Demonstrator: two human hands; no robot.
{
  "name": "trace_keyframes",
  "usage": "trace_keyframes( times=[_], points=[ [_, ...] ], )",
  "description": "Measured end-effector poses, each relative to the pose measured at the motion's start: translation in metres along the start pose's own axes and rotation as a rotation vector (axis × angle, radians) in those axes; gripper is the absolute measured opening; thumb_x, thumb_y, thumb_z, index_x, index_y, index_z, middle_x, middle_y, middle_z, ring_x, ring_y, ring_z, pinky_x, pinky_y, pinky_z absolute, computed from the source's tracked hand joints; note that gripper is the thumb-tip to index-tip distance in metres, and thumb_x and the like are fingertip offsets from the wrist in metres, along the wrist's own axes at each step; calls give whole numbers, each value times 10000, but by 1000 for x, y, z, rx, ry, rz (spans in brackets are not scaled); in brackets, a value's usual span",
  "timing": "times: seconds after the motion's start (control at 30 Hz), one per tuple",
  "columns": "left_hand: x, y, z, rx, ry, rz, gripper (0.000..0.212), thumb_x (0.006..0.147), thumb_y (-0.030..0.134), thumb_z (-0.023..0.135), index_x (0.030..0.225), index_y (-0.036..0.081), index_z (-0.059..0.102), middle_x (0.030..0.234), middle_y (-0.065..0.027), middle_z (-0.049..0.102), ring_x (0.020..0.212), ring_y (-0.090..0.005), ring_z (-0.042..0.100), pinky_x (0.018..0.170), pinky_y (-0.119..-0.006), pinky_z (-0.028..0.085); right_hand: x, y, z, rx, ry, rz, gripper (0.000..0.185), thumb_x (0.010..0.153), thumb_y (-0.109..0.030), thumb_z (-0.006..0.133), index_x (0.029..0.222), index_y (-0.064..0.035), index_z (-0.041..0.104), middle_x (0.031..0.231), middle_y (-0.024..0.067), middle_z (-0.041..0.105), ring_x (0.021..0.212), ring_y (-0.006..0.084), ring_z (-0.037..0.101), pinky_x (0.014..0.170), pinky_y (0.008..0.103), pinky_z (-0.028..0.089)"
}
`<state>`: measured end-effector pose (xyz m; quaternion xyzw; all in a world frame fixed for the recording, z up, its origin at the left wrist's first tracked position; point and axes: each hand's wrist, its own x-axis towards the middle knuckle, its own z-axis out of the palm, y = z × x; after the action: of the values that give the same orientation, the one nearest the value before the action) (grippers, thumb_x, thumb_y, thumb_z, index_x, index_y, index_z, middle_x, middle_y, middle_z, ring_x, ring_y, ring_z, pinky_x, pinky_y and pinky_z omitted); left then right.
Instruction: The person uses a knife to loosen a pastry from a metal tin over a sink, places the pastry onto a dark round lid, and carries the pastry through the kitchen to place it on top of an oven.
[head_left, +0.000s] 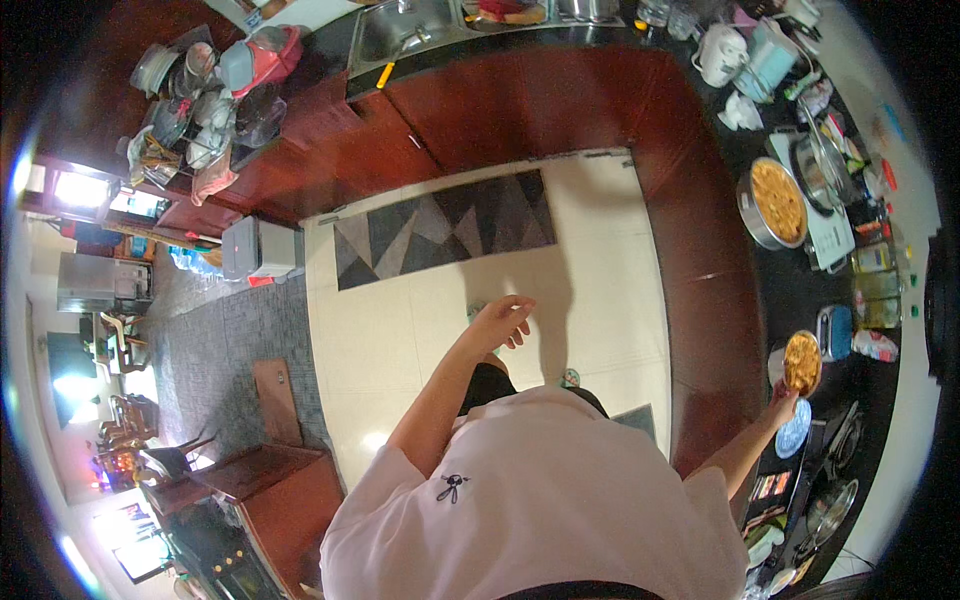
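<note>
My right hand (785, 403) grips the near rim of a bowl of orange-brown food (802, 364) over the dark counter at the right. Beside that hand lies a blue-and-white plate (793, 429). My left hand (504, 321) hangs over the tiled floor with its fingers loosely curled and nothing in them. Farther along the counter, a large metal pot of similar food (778, 202) stands by a white cooktop (832, 244), on which a steel pan with a utensil (821, 174) rests.
A blue-topped box (835, 334) stands just beyond the bowl. The counter (780, 300) runs along the right and turns towards a sink (401, 34) at the top, where a yellow-handled knife (385, 75) lies at the edge. A patterned mat (450, 229) covers part of the floor.
</note>
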<state>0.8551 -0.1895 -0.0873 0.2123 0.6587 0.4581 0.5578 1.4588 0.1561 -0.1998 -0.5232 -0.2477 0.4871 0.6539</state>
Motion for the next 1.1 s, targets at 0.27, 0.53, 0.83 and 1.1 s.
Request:
trace_keyframes(
  times=[0.27, 0.53, 0.83, 1.1],
  points=[
    [82, 39, -143, 22, 6, -75, 374, 886, 334, 474, 1134, 56, 514, 775, -57, 578, 635, -122, 560, 541, -239, 469, -197, 36, 203, -517, -138, 15, 259, 851, -238, 523, 953, -5, 569, 829, 76, 590, 712, 185, 561, 652, 329, 460],
    [145, 132, -308, -125, -43, 89, 607, 853, 394, 525, 1302, 47, 309, 1074, -119, 525, 927, -192, 550, 760, -318, 480, -391, 135, 556, -442, -864, 301, 239, 853, -158, 480, 974, 30, 563, 760, 55, 569, 646, 113, 553, 593, 257, 485],
    [188, 181, -464, -630, 248, 309, 677, 818, 441, 544, 1295, 20, 315, 1225, -155, 444, 1116, -247, 461, 867, -394, 428, -503, 226, 862, -362, -1495, 521, 148, 806, -158, 553, 841, -14, 552, 752, 66, 595, 629, 140, 592, 549, 284, 501],
    [236, 214, -583, -768, 689, 452, 634, 802, 404, 526, 1294, 54, 332, 1267, -134, 425, 1147, -272, 445, 942, -425, 380, -508, 369, 1026, -700, -2038, 37, 145, 817, -190, 533, 886, -71, 577, 831, 128, 575, 673, 271, 599, 594, 355, 492]
  ],
)
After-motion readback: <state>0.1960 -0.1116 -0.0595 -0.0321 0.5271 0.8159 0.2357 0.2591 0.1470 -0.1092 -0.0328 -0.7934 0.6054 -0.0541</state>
